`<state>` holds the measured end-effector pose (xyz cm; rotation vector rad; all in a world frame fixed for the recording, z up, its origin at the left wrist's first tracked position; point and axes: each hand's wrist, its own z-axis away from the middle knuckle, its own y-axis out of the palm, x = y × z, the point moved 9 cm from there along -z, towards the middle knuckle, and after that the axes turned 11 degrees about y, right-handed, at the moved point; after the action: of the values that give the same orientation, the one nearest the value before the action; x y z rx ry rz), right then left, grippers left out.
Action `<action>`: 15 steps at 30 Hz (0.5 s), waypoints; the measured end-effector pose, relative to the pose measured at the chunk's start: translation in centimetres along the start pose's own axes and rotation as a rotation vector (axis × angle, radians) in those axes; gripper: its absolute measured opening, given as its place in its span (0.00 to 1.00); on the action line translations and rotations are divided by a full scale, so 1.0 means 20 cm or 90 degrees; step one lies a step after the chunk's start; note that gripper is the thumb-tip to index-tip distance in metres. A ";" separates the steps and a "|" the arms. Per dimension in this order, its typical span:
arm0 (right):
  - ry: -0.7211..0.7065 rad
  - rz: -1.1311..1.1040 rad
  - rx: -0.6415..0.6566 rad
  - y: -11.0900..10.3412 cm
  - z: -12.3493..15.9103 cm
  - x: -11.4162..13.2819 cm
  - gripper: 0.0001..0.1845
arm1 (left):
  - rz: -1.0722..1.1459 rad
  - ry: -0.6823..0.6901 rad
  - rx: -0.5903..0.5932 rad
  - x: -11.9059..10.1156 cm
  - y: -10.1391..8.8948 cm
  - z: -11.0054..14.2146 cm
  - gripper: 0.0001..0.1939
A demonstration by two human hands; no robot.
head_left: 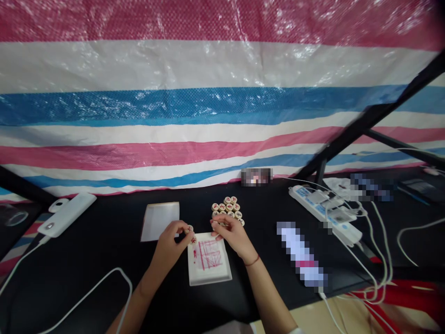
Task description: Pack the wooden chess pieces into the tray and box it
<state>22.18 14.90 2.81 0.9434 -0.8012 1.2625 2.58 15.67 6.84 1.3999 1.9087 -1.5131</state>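
My left hand has its thumb and fingertips closed around a round Chinese chess piece, above the top left corner of a shallow white box. A second piece with a red character shows just below it, by my thumb; whether I hold that one too is unclear. Red lines and a red grid mark the white box's face. My right hand is closed in a pinch over the box's top right corner, and its fingertips hide what is between them. Behind it stands a cluster of several Chinese chess pieces, partly covered by my fingers.
An open white lid or tray lies left of the box. To the right are a blurred phone-like object with a cable and a white power strip with plugs. A white device lies left. Striped sheeting hangs behind the black table.
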 end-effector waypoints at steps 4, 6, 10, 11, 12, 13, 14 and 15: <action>0.029 -0.041 -0.027 -0.05 0.03 -0.07 0.23 | -0.044 0.026 0.046 -0.02 0.04 0.02 0.03; 0.040 -0.054 -0.030 -0.06 0.04 -0.09 0.24 | -0.071 0.084 0.086 -0.06 0.08 0.03 0.02; 0.031 -0.066 -0.025 -0.04 0.06 -0.09 0.23 | -0.166 0.192 0.168 -0.15 0.20 0.05 0.02; 0.024 -0.066 -0.021 -0.03 0.06 -0.08 0.22 | -0.193 0.211 0.182 -0.16 0.23 0.05 0.02; 0.016 -0.064 -0.016 -0.03 0.07 -0.07 0.22 | -0.218 0.226 0.198 -0.16 0.25 0.05 0.02; 0.007 -0.059 -0.011 -0.02 0.07 -0.07 0.21 | -0.239 0.238 0.214 -0.16 0.28 0.05 0.02; -0.003 -0.050 -0.007 -0.01 0.07 -0.06 0.20 | -0.254 0.245 0.230 -0.16 0.30 0.06 0.02; -0.014 -0.036 -0.002 0.00 0.08 -0.05 0.19 | -0.264 0.247 0.243 -0.15 0.32 0.06 0.02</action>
<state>22.11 13.10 2.48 0.9728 -0.7887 1.2027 8.92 12.93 5.19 1.6231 2.3474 -2.0040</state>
